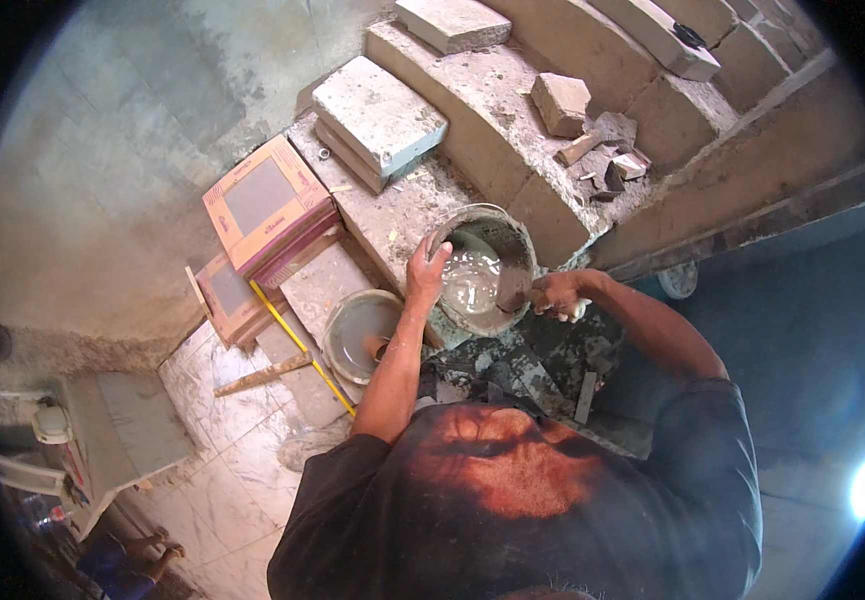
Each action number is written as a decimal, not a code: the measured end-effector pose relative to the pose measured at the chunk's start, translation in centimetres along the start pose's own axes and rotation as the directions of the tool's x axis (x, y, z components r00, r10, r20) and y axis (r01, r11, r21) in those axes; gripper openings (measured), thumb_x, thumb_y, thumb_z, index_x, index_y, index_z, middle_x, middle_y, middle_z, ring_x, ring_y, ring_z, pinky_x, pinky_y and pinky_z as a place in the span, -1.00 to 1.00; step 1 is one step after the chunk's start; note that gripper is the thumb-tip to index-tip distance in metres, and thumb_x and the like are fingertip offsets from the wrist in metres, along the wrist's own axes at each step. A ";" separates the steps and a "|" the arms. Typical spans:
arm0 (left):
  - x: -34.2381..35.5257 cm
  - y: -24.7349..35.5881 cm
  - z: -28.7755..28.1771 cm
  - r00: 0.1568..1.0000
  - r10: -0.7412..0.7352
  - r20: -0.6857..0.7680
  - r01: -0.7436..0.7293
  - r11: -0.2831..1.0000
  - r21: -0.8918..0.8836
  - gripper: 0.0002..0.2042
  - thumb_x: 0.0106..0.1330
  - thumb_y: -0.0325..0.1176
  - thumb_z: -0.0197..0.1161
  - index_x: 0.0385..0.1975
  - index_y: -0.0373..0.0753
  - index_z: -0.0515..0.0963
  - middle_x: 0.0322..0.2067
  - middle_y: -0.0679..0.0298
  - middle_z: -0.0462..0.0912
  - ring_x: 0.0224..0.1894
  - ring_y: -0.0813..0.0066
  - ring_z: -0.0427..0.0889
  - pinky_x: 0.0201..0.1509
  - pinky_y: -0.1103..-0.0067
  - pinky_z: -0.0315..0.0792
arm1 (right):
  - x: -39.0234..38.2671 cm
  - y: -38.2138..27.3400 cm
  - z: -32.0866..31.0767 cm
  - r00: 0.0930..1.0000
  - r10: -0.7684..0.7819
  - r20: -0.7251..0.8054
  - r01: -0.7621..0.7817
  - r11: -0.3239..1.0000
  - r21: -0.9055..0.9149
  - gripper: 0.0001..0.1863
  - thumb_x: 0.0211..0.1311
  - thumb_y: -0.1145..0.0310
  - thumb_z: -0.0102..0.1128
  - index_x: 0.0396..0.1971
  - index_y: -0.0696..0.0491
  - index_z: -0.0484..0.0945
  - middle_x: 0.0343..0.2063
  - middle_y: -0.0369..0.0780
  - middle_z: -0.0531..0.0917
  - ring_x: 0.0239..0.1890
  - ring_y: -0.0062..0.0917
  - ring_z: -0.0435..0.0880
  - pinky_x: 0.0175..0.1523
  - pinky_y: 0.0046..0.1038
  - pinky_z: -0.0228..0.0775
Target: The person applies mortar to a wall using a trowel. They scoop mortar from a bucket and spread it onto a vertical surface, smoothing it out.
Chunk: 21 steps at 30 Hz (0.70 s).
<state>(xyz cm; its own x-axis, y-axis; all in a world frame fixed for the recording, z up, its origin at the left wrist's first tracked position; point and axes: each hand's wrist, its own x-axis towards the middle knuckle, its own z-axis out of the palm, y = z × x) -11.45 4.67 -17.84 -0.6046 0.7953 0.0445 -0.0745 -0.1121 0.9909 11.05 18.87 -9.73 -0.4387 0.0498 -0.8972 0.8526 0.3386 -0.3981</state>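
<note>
I am working over a bucket (517, 250) at the near right end of the lower step (383, 215); whether it is resting there or hanging from my grip, I cannot tell. My left hand (427, 272) is clasping its left rim, thumb inside. My right hand (558, 294) is curling beside the opposite rim; what it is holding, if anything, I cannot tell. The work seems partway: watery grey mix is pooling inside, thicker residue is coating the wall, and nothing looks finished. A second bucket (329, 347) is standing near the step's left edge, holding cloudy grey liquid. A carton (278, 232) is lying farther along that edge.
</note>
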 end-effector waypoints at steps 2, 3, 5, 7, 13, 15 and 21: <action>-0.2 0.8 -0.3 0.999 -0.054 0.000 0.054 0.998 0.034 -0.60 0.24 -0.21 0.16 -0.02 -0.36 0.46 -0.17 0.17 0.59 -0.11 0.44 0.52 0.04 0.54 0.33 | -1.6 -2.3 1.0 0.996 0.093 -0.010 -0.093 0.996 0.006 -0.73 0.08 0.28 0.04 -0.25 0.11 0.40 -0.55 -0.22 0.50 -0.59 -0.48 0.51 -0.56 -0.38 0.39; 0.0 0.7 -0.3 1.000 -0.031 0.001 0.031 0.999 0.009 -0.60 0.24 -0.22 0.16 -0.02 -0.36 0.46 -0.17 0.17 0.59 -0.11 0.43 0.52 0.03 0.54 0.33 | -2.6 -3.8 1.4 0.995 0.104 -0.009 -0.104 0.991 -0.080 -0.74 0.09 0.28 0.03 -0.26 0.12 0.40 -0.57 -0.23 0.49 -0.59 -0.47 0.51 -0.56 -0.38 0.39; 0.3 0.4 -0.3 1.000 0.015 0.003 -0.014 0.999 -0.040 -0.61 0.24 -0.22 0.16 -0.02 -0.36 0.46 -0.17 0.16 0.59 -0.11 0.42 0.52 0.03 0.53 0.34 | -0.8 -1.6 1.7 0.999 -0.037 -0.002 0.034 0.935 -0.352 -0.73 0.11 0.28 -0.01 -0.27 0.14 0.41 -0.59 -0.17 0.51 -0.56 -0.38 0.55 -0.51 -0.32 0.40; 0.2 0.3 0.0 0.999 -0.032 -0.001 0.032 0.999 0.032 -0.61 0.24 -0.22 0.16 -0.03 -0.36 0.46 -0.16 0.14 0.59 -0.10 0.41 0.52 0.03 0.53 0.33 | -0.2 -1.4 2.4 0.980 -0.195 -0.046 0.132 0.802 -0.583 -0.71 0.13 0.28 -0.06 -0.25 0.17 0.42 -0.57 -0.07 0.55 -0.51 -0.22 0.60 -0.44 -0.24 0.42; -0.1 1.5 -0.1 0.998 -0.062 0.027 0.062 0.998 0.030 -0.61 0.23 -0.23 0.15 -0.02 -0.36 0.46 -0.15 0.10 0.59 -0.09 0.36 0.52 0.05 0.51 0.33 | -2.5 -1.2 2.1 0.849 -0.237 -0.473 -0.153 0.746 -0.648 -0.47 0.10 0.31 0.01 0.11 0.08 0.21 -0.52 0.03 0.59 -0.44 -0.06 0.60 -0.34 -0.11 0.41; 0.0 1.1 0.2 0.999 -0.026 0.019 0.025 0.998 0.051 -0.61 0.23 -0.23 0.15 -0.02 -0.36 0.46 -0.16 0.09 0.59 -0.09 0.34 0.53 0.05 0.50 0.33 | -1.4 -0.7 1.4 0.711 -0.277 -0.646 -0.267 0.743 -0.613 -0.38 0.09 0.34 0.01 0.20 0.02 0.11 -0.51 0.03 0.59 -0.44 -0.05 0.59 -0.33 -0.08 0.40; 0.9 0.1 -0.5 1.000 -0.021 -0.019 0.022 0.998 0.056 -0.60 0.23 -0.21 0.14 -0.03 -0.36 0.46 -0.16 0.08 0.59 -0.10 0.30 0.53 0.03 0.49 0.34 | 3.8 2.7 3.6 0.871 -0.189 -0.454 -0.062 0.874 -0.483 -0.32 0.06 0.41 -0.05 0.26 0.03 0.04 -0.40 0.08 0.59 -0.38 -0.02 0.59 -0.30 -0.07 0.42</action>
<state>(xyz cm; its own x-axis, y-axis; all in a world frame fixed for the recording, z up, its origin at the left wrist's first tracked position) -12.41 5.05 -17.73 -0.6178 0.7860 0.0213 -0.0431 -0.0608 0.9972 12.71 16.62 -14.88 -0.6720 0.4064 -0.6190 0.6352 0.7461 -0.1997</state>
